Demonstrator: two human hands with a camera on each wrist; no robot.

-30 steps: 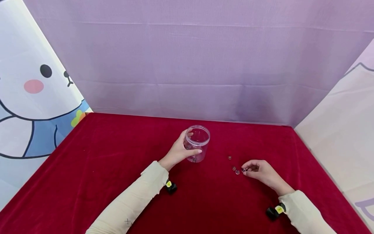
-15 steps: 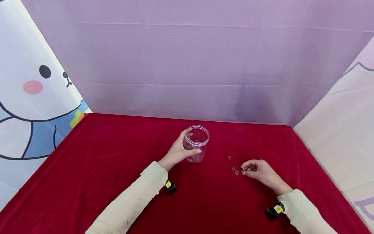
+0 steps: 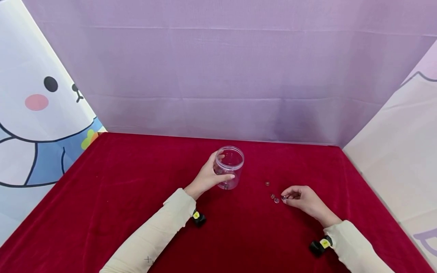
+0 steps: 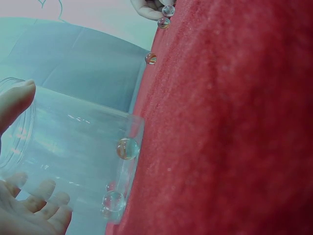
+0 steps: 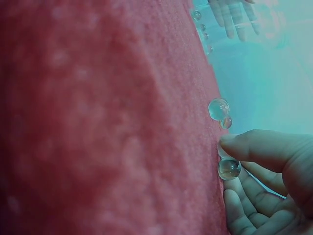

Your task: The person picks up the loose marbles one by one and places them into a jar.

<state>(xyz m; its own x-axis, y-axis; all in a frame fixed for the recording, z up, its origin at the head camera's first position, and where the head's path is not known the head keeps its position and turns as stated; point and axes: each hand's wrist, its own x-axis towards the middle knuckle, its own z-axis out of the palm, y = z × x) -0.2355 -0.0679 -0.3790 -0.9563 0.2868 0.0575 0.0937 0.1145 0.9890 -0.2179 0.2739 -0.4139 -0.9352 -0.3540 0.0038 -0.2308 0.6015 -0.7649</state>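
Note:
My left hand (image 3: 209,175) holds a clear plastic jar (image 3: 236,169) round its side, with the thumb in front and the fingers behind. The jar stands upright and lidless on the red cloth. Low inside it lie several glass marbles, among them one marble with an orange swirl (image 4: 127,148). To the right, my right hand (image 3: 305,199) pinches a clear marble (image 5: 230,168) between thumb and fingers, down at the cloth. Beside those fingertips are two loose marbles, a clear one (image 3: 276,201) and a darker one (image 3: 272,196). A third marble (image 3: 267,183) lies farther back, nearer the jar.
Red cloth (image 3: 136,212) covers the table. A lilac curtain (image 3: 218,76) hangs along the back edge. Printed cloth with a cartoon animal (image 3: 37,125) hangs at the left, and a pale cloth (image 3: 403,151) at the right.

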